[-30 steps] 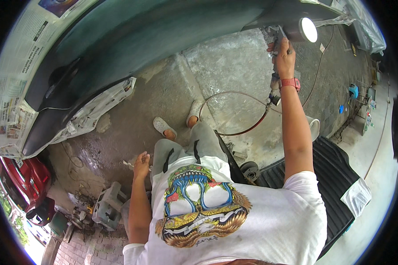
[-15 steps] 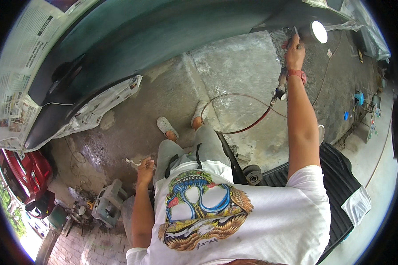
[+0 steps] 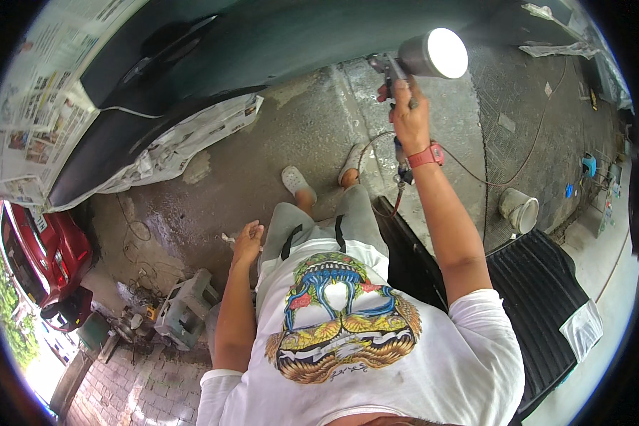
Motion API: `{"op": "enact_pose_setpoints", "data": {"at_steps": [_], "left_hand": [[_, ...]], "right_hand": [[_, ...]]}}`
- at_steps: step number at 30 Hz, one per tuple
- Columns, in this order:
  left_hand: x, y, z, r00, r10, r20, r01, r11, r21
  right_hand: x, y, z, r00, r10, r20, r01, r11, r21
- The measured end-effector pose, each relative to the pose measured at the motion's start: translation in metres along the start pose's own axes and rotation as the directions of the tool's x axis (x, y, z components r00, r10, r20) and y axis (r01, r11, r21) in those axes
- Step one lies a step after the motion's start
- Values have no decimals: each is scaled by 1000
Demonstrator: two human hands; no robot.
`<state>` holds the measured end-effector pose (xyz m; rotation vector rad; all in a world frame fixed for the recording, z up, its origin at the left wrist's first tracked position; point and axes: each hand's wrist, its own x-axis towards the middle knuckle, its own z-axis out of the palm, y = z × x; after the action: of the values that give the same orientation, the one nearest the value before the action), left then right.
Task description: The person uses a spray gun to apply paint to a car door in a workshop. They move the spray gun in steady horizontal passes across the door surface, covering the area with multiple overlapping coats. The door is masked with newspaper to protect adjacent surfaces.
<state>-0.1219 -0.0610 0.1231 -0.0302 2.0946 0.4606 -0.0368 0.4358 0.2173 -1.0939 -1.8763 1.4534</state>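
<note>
My right hand (image 3: 410, 117), raised at the upper right, is wrapped round the handle of a spray gun (image 3: 396, 71). The gun's round cup (image 3: 419, 55) has a bright white end. A thin hose runs from the fitting (image 3: 403, 172) below the handle. The gun points toward a dark green car panel (image 3: 291, 42) across the top. Low beside my left thigh, my left hand (image 3: 248, 243) is closed on a crumpled whitish scrap (image 3: 227, 239), mostly hidden by the fingers.
Newspaper masking (image 3: 50, 121) covers parts of the car on the left, with more along its lower edge. The hose (image 3: 529, 167) crosses the floor. A whitish bucket (image 3: 520, 211) and black ribbed mat (image 3: 532, 298) lie right. A red car (image 3: 46, 248) and grey crate (image 3: 186, 310) are left.
My right hand and the spray gun have swept left along the car panel. The bucket now shows beyond my right forearm. My left hand has shifted slightly right and up.
</note>
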Motion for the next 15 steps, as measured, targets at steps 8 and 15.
{"op": "enact_pose_setpoints", "data": {"at_steps": [8, 15], "left_hand": [[20, -89, -41, 999, -39, 11, 39, 998, -47], [21, -150, -65, 998, -56, -14, 57, 998, 35]], "right_hand": [[-65, -39, 127, 991, -74, 110, 77, 997, -24], [-93, -54, 206, 966, -131, 221, 123, 991, 48]]}}
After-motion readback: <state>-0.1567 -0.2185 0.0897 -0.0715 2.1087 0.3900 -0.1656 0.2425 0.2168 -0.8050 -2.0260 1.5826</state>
